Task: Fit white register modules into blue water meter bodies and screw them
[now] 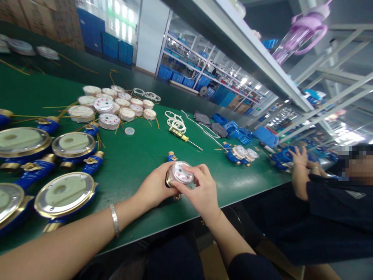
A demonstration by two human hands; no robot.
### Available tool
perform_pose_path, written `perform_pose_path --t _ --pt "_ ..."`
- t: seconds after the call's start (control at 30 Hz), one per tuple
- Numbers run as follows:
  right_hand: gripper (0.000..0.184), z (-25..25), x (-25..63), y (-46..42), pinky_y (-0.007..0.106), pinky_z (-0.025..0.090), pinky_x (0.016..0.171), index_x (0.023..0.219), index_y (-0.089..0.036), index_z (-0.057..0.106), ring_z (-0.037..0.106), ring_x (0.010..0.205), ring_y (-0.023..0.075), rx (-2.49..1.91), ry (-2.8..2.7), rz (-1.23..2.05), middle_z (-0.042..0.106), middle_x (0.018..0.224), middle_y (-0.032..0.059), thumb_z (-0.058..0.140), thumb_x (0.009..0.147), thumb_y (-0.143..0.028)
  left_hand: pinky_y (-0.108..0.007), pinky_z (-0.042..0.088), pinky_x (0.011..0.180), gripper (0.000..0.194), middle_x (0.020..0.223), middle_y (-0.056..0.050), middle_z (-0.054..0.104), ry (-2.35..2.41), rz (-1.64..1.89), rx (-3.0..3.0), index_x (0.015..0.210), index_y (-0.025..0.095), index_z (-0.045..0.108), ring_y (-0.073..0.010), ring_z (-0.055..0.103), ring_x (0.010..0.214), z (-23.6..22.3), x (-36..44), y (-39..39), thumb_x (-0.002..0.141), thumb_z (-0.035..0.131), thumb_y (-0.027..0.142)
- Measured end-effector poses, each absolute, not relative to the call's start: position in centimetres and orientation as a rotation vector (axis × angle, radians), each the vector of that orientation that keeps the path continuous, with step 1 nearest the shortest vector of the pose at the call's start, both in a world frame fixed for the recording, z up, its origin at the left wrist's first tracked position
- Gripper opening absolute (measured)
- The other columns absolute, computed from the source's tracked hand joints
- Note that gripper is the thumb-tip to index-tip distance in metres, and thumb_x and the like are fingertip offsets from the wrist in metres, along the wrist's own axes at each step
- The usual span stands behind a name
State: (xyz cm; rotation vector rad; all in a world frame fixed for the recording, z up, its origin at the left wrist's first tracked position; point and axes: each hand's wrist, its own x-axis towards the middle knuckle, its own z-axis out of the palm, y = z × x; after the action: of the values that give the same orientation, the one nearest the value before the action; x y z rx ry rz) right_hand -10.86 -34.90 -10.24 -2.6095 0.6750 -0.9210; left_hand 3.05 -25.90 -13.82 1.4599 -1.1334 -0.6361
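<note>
A round water meter register (182, 174), clear-sided with red marks on its white face, sits at the top of a blue and brass water meter body (171, 156). My left hand (157, 184) is wrapped round the side of the meter body. With thumb and fingers, my right hand (202, 188) pinches the rim of the register. The lower part of the meter is mostly hidden behind both hands. Beyond them on the green table lies a yellow-handled screwdriver (179, 134), next to several white rings (175, 120).
Several meter bodies (67, 194) stand at the left, with wired registers (109, 105) grouped behind. Assembled meters (240, 153), grey cloths (211, 123) and blue plastic parts (237, 132) lie to the right. A co-worker's hand (300, 157) is at the far right. A shelf (247, 46) hangs overhead.
</note>
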Motion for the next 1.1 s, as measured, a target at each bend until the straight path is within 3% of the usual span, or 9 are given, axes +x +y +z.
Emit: perform_pose_path --t 0.43,0.67,0.73,0.8,0.9,1.0,1.1 --pt "0.039 -10.6 -11.1 -35.5 0.035 0.054 0.087 0.113 -0.025 0.067 0.06 0.095 0.0194 -2.48 0.549 -0.8 0.06 0.107 0.0057 0.076 0.077 -0.039 -0.037 0.042 0.102 0.066 0.124 -0.006 0.063 -1.145 -0.64 1.462 0.125 0.018 0.054 -0.0222 0.059 0.112 -13.6 3.1 -25.9 0.063 0.073 0.011" --pt "0.041 -10.3 -11.2 -36.3 0.042 0.05 0.097 0.113 -0.025 0.067 0.058 0.106 0.0219 -2.48 0.534 -0.706 0.06 0.113 0.0076 0.071 0.08 -0.05 -0.039 0.041 0.105 0.066 0.127 -0.007 0.061 -1.157 -0.616 1.49 0.127 0.019 0.053 -0.0228 0.057 0.116 -14.0 3.1 -25.8 0.065 0.077 0.017" --pt "0.042 -8.6 -11.0 -36.9 0.048 0.045 0.103 0.111 -0.025 0.069 0.054 0.118 0.0251 -2.522 0.491 -0.66 0.054 0.131 0.0099 0.06 0.086 -0.058 -0.04 0.041 0.105 0.069 0.127 -0.008 0.06 -1.159 -0.609 1.507 0.128 0.018 0.052 -0.024 0.057 0.116 -14.1 3.1 -25.8 0.065 0.081 0.023" --pt "0.05 -5.9 -10.5 -37.1 0.054 0.035 0.111 0.123 -0.027 0.064 0.042 0.134 0.0281 -2.573 0.43 -0.689 0.036 0.152 0.0086 0.045 0.092 -0.062 -0.042 0.041 0.106 0.072 0.127 -0.009 0.061 -1.16 -0.603 1.526 0.128 0.018 0.051 -0.0253 0.056 0.117 -14.1 3.1 -25.9 0.064 0.083 0.027" --pt "0.059 -1.3 -9.1 -36.5 0.057 0.019 0.118 0.148 -0.032 0.035 0.015 0.149 0.0304 -2.637 0.356 -0.907 0.01 0.163 0.001 0.028 0.097 -0.062 -0.044 0.039 0.108 0.071 0.126 -0.009 0.061 -1.162 -0.597 1.548 0.126 0.018 0.052 -0.0258 0.056 0.118 -14.0 3.1 -25.9 0.064 0.083 0.027" --pt "0.06 0.1 -6.7 -35.8 0.059 0.02 0.116 0.152 -0.036 0.022 0.005 0.149 0.0353 -2.689 0.403 -1.003 0.008 0.163 -0.0033 0.026 0.098 -0.061 -0.044 0.039 0.108 0.069 0.126 -0.008 0.062 -1.164 -0.603 1.564 0.126 0.019 0.052 -0.0262 0.056 0.118 -13.8 3.1 -25.8 0.065 0.082 0.027" --pt "0.067 -2.7 -4.4 -36.1 0.057 0.027 0.115 0.154 -0.027 0.022 0.011 0.149 0.0362 -2.738 0.48 -0.6 0.016 0.162 0.0063 0.034 0.097 -0.06 -0.045 0.044 0.103 0.064 0.122 -0.009 0.063 -1.155 -0.621 1.583 0.123 0.018 0.054 -0.0285 0.059 0.114 -13.7 3.1 -25.8 0.066 0.08 0.028"
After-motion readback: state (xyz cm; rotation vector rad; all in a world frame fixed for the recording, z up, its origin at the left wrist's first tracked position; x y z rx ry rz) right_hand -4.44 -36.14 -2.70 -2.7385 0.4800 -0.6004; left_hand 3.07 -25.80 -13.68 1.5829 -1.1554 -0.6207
